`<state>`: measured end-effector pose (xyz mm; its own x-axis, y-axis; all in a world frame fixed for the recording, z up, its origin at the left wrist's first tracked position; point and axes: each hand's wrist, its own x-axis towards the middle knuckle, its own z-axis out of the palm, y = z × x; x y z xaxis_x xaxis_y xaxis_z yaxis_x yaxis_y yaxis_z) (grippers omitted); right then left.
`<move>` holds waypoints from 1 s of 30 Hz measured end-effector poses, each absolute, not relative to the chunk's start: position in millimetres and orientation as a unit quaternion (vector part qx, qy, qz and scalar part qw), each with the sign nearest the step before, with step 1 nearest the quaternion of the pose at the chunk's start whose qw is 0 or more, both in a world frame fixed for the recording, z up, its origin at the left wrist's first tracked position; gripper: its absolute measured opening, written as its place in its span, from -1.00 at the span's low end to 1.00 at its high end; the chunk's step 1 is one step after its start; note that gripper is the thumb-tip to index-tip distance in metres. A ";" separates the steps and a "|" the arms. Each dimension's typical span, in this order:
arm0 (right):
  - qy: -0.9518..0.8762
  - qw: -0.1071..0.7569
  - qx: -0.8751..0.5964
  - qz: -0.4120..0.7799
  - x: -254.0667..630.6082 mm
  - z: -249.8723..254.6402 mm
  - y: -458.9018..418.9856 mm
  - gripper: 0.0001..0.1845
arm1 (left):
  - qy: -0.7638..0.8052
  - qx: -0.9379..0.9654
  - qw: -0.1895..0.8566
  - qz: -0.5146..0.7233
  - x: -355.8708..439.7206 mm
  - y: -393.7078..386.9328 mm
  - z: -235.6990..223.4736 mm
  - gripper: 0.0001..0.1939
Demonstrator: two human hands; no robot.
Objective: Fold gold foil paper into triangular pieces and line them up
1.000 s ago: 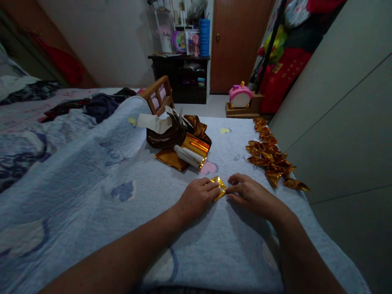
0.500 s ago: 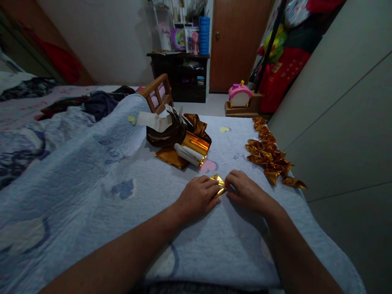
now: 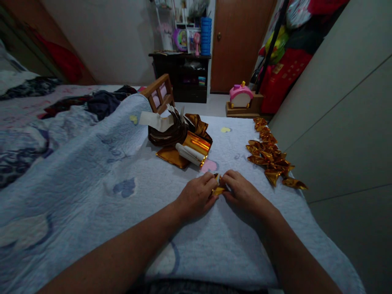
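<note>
A small folded piece of gold foil paper (image 3: 218,188) lies on the light blue quilt (image 3: 122,196) in front of me. My left hand (image 3: 197,196) pinches its left side with curled fingers. My right hand (image 3: 241,190) presses and pinches its right side. Both hands nearly cover the paper, so only a sliver of gold shows between them.
A stack of gold foil sheets with a white roll (image 3: 186,152) lies beyond the hands, beside a dark bundle of paper (image 3: 167,132). A row of folded gold pieces (image 3: 271,155) runs along the quilt's right edge by a grey wall. A wooden chair (image 3: 157,96) stands behind.
Both hands have closed in on the gold paper from either side. More of it is hidden than a second ago, and it looks folded smaller.
</note>
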<state>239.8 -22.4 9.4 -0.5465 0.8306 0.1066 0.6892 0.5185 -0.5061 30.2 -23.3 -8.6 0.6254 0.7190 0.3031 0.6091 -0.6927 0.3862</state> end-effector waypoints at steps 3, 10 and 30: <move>-0.862 0.176 -0.434 0.192 236.7 9.2 -23.0 -0.78 | 0.359 0.897 0.124 0.228 28.7 -22.2 -8.4 -0.83; -0.866 0.173 -0.446 0.147 230.4 4.0 -21.7 -0.77 | 0.348 0.889 0.145 0.259 26.8 -18.9 -8.3 -0.83; -0.870 0.207 -0.425 0.138 219.4 2.3 -23.9 -0.80 | 0.382 0.892 0.041 0.236 23.5 -16.6 -12.7 -0.93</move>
